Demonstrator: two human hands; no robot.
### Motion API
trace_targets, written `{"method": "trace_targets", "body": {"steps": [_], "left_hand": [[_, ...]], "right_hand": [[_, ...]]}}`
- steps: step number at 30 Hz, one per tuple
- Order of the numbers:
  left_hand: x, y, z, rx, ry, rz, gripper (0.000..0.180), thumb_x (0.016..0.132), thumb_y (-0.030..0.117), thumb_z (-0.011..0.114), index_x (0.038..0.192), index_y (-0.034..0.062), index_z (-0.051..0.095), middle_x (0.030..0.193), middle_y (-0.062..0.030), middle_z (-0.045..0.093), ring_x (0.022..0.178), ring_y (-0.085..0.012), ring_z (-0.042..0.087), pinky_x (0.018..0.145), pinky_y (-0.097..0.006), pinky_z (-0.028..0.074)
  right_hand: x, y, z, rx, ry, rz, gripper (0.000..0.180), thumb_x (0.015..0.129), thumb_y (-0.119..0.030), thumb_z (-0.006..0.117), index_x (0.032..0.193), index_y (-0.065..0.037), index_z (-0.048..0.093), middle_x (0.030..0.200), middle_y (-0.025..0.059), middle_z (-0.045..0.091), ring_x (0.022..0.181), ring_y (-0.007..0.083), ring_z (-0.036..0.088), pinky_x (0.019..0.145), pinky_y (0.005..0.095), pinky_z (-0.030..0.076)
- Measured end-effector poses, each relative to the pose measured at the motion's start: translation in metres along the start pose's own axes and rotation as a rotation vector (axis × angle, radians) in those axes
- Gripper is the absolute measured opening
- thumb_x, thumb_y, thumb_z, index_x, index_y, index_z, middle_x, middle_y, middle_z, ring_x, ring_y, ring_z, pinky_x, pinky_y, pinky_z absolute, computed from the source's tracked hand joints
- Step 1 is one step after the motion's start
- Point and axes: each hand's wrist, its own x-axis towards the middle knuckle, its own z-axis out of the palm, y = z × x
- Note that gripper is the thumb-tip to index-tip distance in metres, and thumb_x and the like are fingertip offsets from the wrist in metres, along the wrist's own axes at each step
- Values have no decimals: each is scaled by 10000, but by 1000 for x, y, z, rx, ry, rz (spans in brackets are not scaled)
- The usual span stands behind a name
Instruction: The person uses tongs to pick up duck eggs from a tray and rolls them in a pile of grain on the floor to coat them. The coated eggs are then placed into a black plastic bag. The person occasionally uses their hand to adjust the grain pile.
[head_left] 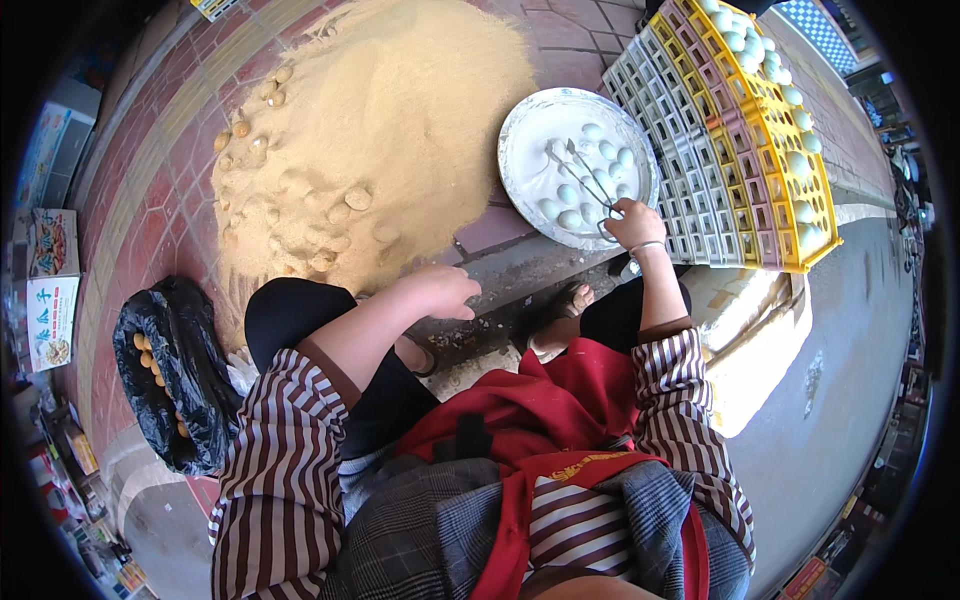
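Note:
My right hand [636, 224] is closed around the handle of metal tongs [590, 178]. The tongs' tips reach into a round metal basin [508, 150] coated with white paste, where several pale blue-green eggs [568, 194] lie. One lump near the tips is covered in white; whether the tongs grip it I cannot tell. Over my left knee hangs my left hand [448, 292], fingers loosely bent and nothing visible in it. Beyond it spreads a wide heap of tan powder [400, 110], with several coated eggs [357, 198] along its left and near parts.
Stacked plastic egg crates [690, 150], grey, pink and yellow, rise right of the basin, with pale eggs [797, 164] on top. A black plastic bag [205, 370] with several brown coated balls stands at left. Printed cartons [52, 320] sit at the far left, beyond the red paving.

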Motion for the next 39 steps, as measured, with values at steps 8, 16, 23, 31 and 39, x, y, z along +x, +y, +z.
{"method": "trace_targets", "body": {"steps": [8,16,23,31,39], "left_hand": [[4,5,-3,7,-54,-40,484,828,366,614,1252,143,544,1160,-136,582,1075,-315,553,897,-423,443],[-1,6,-3,9,-29,-39,449,832,357,616,1220,141,553,1150,-117,584,1081,-306,553,869,-422,462],[0,8,-7,1,8,-14,389,838,350,610,1142,110,581,1113,-140,593,1048,-318,574,843,-452,477],[1,8,-7,30,-38,-27,438,835,363,607,1212,147,554,1153,-120,583,1076,-307,558,865,-434,464],[1,10,-8,38,-62,-44,434,839,372,597,1215,158,553,1144,-120,585,1077,-306,558,858,-435,468]], "right_hand": [[24,-14,11,-82,-7,8,371,646,-340,647,979,-185,703,953,133,681,910,301,647,815,380,508],[8,-9,1,-1,28,-71,359,640,-330,663,968,-190,710,912,132,686,884,298,652,804,381,514],[8,-14,1,-83,-12,-136,353,649,-312,652,978,-194,706,916,118,687,876,291,652,799,383,515],[5,-16,-1,-93,-22,-132,354,655,-302,649,985,-185,702,907,128,684,872,293,652,798,384,514],[-6,-4,-6,-8,52,-150,339,643,-298,663,965,-204,708,892,129,685,850,295,657,775,388,520]]}}
